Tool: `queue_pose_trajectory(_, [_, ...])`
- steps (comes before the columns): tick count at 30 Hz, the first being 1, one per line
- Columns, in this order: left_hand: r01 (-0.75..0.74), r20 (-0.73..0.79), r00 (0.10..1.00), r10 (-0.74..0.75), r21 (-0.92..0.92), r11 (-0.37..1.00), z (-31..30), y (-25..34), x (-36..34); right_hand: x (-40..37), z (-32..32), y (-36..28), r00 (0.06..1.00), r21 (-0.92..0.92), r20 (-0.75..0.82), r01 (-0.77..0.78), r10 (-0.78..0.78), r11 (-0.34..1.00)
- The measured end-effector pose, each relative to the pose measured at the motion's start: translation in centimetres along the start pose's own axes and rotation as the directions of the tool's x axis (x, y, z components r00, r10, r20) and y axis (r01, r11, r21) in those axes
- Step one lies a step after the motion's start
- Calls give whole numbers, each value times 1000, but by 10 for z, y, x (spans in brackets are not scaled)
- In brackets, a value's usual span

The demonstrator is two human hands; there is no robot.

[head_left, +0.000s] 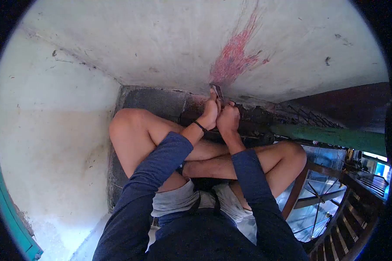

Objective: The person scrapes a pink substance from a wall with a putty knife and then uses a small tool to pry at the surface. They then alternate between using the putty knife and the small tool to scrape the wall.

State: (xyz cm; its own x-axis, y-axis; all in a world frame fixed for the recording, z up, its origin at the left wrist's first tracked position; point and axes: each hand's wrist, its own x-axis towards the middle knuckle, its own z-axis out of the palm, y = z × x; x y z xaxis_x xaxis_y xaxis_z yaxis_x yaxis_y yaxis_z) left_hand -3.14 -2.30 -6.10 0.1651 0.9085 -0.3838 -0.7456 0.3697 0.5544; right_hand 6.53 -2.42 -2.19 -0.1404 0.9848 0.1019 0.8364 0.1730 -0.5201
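My left hand, with a dark band at the wrist, reaches up to the foot of the wall. Its fingers are closed around the lower end of a small flat dark piece with a pale edge, which stands against the wall. Right beside it, my right hand is curled into a fist close to the lower end of the same piece; what its fingers hold is hidden. Just above the piece, a red scratched patch fans upward over the pale wall.
My bare crossed legs rest on a dark grey floor. A pale side wall rises at the left. On the right are a green beam, metal rods and a slatted wooden railing.
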Motion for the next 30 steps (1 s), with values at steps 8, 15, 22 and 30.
queue_pose_trajectory(8, [-66,-44,997,64,-33,997,16,1,1,-1,-3,-1,1000,103,-10,25,-24,994])
queue_pose_trajectory(15, [-60,-164,985,50,-53,997,34,8,-1,0,5,7,993,72,-83,88,-82,994])
queue_pose_trajectory(22, [-49,-62,997,55,104,993,19,2,-1,-5,2,3,995,142,-95,52,-39,988])
queue_pose_trajectory(30, [-25,-103,994,35,96,995,27,9,-3,-1,-3,-5,995,190,-95,56,-38,980])
